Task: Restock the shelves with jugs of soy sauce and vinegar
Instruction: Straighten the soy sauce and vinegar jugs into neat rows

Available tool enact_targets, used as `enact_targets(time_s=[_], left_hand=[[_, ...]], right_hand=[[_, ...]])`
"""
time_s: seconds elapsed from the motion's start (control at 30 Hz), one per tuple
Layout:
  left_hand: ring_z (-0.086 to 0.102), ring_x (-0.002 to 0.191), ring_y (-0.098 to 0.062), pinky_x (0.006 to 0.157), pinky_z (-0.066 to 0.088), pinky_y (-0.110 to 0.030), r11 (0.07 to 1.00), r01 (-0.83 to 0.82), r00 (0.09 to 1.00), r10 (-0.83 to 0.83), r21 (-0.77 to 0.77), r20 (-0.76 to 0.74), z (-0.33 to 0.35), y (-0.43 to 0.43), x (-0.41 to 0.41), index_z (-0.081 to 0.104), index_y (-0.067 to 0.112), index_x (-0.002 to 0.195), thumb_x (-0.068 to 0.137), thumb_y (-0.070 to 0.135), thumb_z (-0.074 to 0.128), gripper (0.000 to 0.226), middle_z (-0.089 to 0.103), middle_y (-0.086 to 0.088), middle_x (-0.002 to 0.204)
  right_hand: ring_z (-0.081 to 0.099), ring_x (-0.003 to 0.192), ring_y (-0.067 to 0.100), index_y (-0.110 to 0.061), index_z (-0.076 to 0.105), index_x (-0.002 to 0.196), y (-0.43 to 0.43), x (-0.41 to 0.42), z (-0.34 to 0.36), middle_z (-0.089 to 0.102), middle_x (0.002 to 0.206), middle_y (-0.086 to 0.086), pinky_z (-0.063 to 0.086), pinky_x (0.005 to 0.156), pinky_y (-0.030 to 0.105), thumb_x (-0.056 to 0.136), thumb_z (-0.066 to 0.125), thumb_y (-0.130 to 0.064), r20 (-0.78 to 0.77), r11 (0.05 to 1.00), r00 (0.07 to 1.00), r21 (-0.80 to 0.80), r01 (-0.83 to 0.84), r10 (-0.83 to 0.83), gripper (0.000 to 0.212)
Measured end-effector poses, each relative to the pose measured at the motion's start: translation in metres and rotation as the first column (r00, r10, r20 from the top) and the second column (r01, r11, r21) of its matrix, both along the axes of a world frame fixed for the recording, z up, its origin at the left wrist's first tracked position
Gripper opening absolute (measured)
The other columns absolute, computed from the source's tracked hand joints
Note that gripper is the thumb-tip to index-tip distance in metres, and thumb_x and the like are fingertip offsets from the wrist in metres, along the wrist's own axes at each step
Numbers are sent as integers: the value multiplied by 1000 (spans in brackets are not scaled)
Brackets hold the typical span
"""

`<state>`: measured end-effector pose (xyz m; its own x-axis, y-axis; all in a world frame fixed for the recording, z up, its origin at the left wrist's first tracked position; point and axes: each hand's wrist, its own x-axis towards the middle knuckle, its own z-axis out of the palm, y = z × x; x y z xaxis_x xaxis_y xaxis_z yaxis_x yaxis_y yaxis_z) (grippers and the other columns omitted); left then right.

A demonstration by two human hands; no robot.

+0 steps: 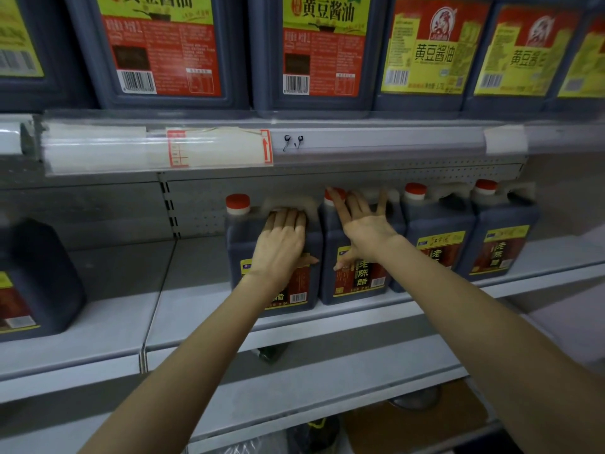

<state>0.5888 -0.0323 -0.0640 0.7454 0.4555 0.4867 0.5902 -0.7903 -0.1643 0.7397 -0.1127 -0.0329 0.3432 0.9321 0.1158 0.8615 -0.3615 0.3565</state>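
Forearms (pixel 203 348) reach up toward the middle shelf (pixel 196 299). The left hand (pixel 281 247) has its fingers (pixel 286 221) curled over the handle of the end vinegar jug (pixel 239 247). The right hand (pixel 365 226) lies flat, fingers spread, against the neighbouring jug (pixel 329 244). From where I stand, the end jug wants sliding snug to its neighbour, label forward, with that flat palm steadying the row.

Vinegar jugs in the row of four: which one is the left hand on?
The leftmost jug; the left hand curls over its top, while the open right hand presses the second jug.
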Motion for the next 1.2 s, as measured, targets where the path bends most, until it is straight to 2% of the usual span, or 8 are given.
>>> enact_targets(time_s=[0.13, 0.27, 0.33, 0.4, 0.57, 0.8, 1.0, 1.2], left_hand=[[62, 102, -44, 86, 49, -56, 997, -34, 978, 18, 74, 210, -15, 6, -33, 40, 6, 130, 49, 47, 90, 104, 59, -28, 114], [25, 138, -45, 113, 19, -54, 917, -71, 923, 209, -391, 322, -18, 15, -55, -13, 19, 149, 68, 53, 78, 127, 9, -28, 155], [32, 136, -44, 109, 31, -54, 859, -4, 889, 238, -511, 392, -20, 21, -59, -25, 21, 145, 66, 48, 81, 135, -1, -18, 159], [48, 123, -43, 96, 47, -54, 826, 50, 881, 227, -561, 414, -19, 23, -58, -19, 23, 149, 66, 43, 83, 133, 15, -16, 156], [56, 112, -41, 88, 51, -51, 822, 47, 888, 226, -567, 401, -19, 25, -58, -6, 20, 151, 67, 44, 81, 124, 30, -17, 149], [52, 118, -41, 88, 52, -52, 838, 43, 903, 200, -543, 380, -22, 28, -59, -10, 21, 151, 70, 44, 80, 124, 22, -16, 152], [51, 122, -39, 92, 50, -50, 832, 26, 914, 205, -555, 350, -21, 26, -60, -12, 20, 151, 72, 45, 78, 122, 19, -15, 155], [-5, 146, -36, 117, 7, -56, 877, -101, 955, 218, -470, 202, -17, 26, -72, -32, 21, 143, 76, 75, 49, 118, -19, -11, 158]], right_hand=[[-8, 147, 33, -14, -31, 143, -2, -2, 1, -6, 160, 16, -1, 109, 70, 69, 66, -70, -25, 1000, 1000, 0, 0, 0, 135], [-8, 147, 35, -16, -29, 146, -1, -7, 2, -8, 159, 19, -4, 108, 71, 68, 59, -78, -55, 1000, 998, 12, 23, -22, 133], [-2, 147, 36, -17, -26, 147, -1, -10, 2, -3, 159, 20, -4, 107, 70, 67, 56, -81, -9, 999, 999, 3, 35, -35, 131], [2, 147, 37, -16, -24, 148, 0, -12, 3, 2, 159, 20, -4, 107, 69, 67, 52, -83, 55, 999, 997, -4, 48, -48, 130], [4, 146, 38, -18, -26, 147, -1, -16, 9, 2, 159, 22, 2, 109, 68, 69, 53, -81, 49, 998, 997, -19, 65, -64, 128], [-6, 147, 35, -23, -27, 147, 4, -11, 5, -5, 160, 18, 0, 110, 69, 68, 61, -77, -106, 998, 992, -7, 68, -68, 130], [16, 144, 38, -17, -21, 149, -1, -22, 3, 18, 157, 21, 6, 112, 66, 72, 62, -72, -129, 997, 989, 21, 73, -69, 126], [-17, 143, 42, -26, -27, 147, -13, -37, -16, -15, 157, 23, -11, 107, 69, 73, 38, -85, -138, 993, 987, 78, 91, -80, 115]])
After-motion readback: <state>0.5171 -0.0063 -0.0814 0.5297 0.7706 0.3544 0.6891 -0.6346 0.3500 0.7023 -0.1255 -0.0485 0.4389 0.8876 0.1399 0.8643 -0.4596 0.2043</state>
